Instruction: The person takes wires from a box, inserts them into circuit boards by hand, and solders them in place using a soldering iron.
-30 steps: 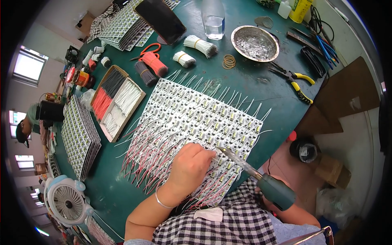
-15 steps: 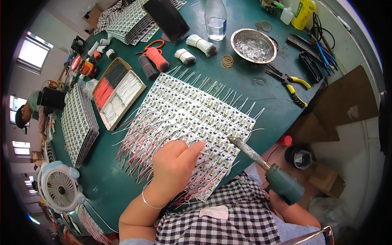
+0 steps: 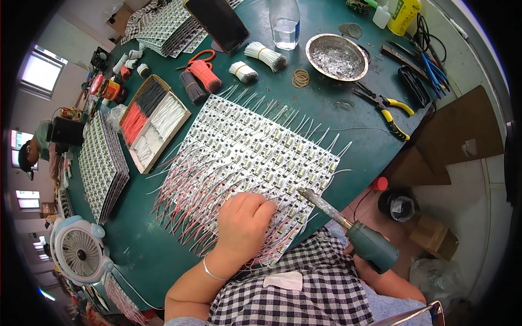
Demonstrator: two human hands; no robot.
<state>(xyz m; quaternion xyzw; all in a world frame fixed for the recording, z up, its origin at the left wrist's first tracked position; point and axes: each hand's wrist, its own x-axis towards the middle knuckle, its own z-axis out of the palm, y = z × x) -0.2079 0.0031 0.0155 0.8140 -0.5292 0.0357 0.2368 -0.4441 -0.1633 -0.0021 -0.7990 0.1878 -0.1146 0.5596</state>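
A white panel of small circuit boards [image 3: 247, 138] lies on the green table, with red and white wires along its near-left side and white wire ends along its far edge. Over its near part, my left hand [image 3: 243, 224] is closed, fingers curled down and pressed together; the fingertips and whatever they pinch are hidden. My right hand [image 3: 365, 270] grips the green handle of a large soldering iron [image 3: 373, 247] from below, partly hidden behind it. The iron's dark tip touches or hovers just over the panel, right of my left hand; I cannot tell which.
A metal bowl of solder scraps [image 3: 337, 57], pliers [image 3: 386, 108] and wire bundles [image 3: 265, 56] lie beyond the panel. Left of it are a box of sorted wires [image 3: 155, 125], stacked panels [image 3: 103, 165] and a small fan [image 3: 81, 252]. A phone [image 3: 218, 24] and bottle [image 3: 285, 27] stand at the back.
My left hand has shifted slightly right, its fingers now curled further down. The iron has moved a little left and its tip slightly lower on the panel.
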